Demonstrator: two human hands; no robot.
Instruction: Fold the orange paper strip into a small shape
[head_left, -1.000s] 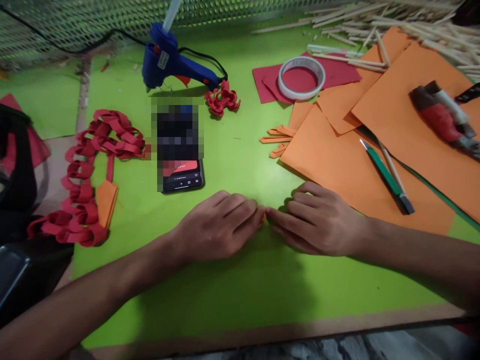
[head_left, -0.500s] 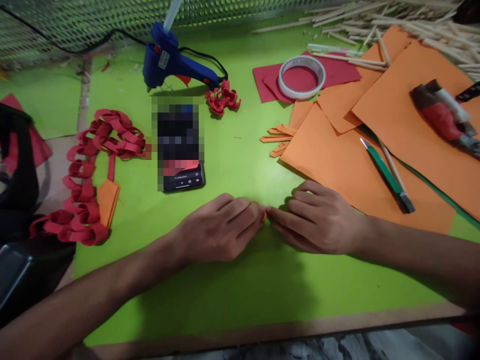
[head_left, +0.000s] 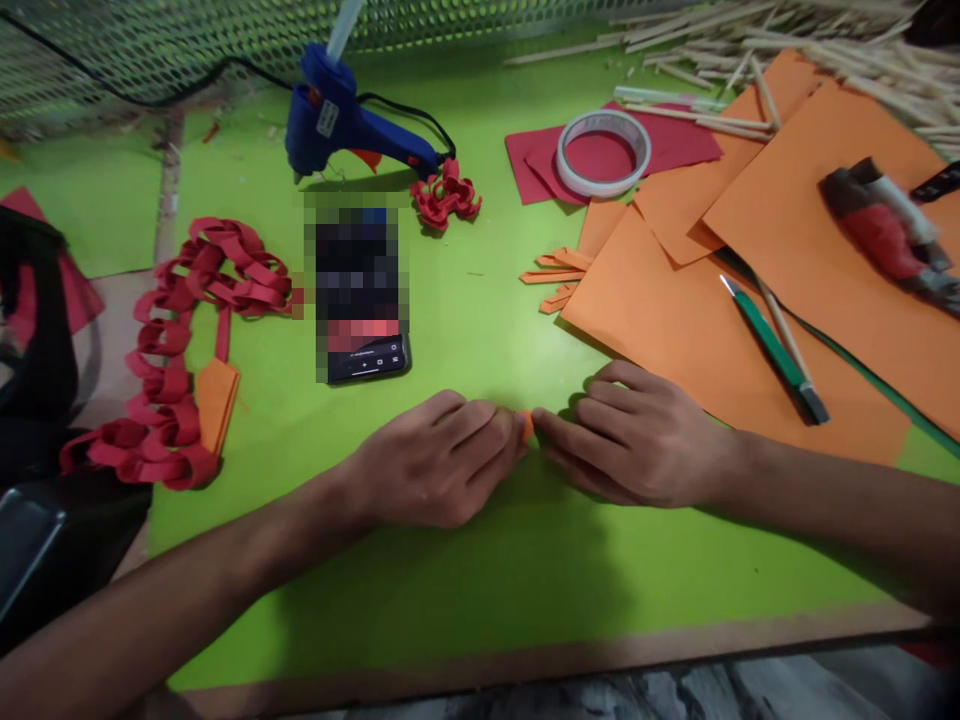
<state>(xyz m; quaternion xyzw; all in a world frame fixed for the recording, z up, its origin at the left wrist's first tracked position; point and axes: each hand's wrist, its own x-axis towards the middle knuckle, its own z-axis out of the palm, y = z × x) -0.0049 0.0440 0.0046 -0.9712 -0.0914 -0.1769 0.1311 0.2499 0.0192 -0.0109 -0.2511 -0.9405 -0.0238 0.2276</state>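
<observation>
Between my hands, low over the green tabletop, is a small orange piece of paper (head_left: 528, 427); most of it is hidden by fingers. My left hand (head_left: 442, 460) is closed, its thumb and forefinger pinching the paper from the left. From the other side my right hand (head_left: 637, 440) meets the paper's right edge with forefinger and thumb, the remaining fingers curled. Several narrow folded orange paper strips (head_left: 556, 277) lie beyond the right hand. Partly beneath that hand's wrist spreads a large orange sheet (head_left: 675, 330).
A blue glue gun (head_left: 337, 125) stands behind a phone (head_left: 367, 358). At left lies a red paper chain (head_left: 161, 370). White tape (head_left: 566, 160), a green cutter (head_left: 776, 350), red-handled pliers (head_left: 885, 225) and wooden sticks (head_left: 697, 35) occupy the right and back.
Slightly more of the orange paper shows between the fingertips, as my left fingers have shifted a little left. My right hand stays nearly still.
</observation>
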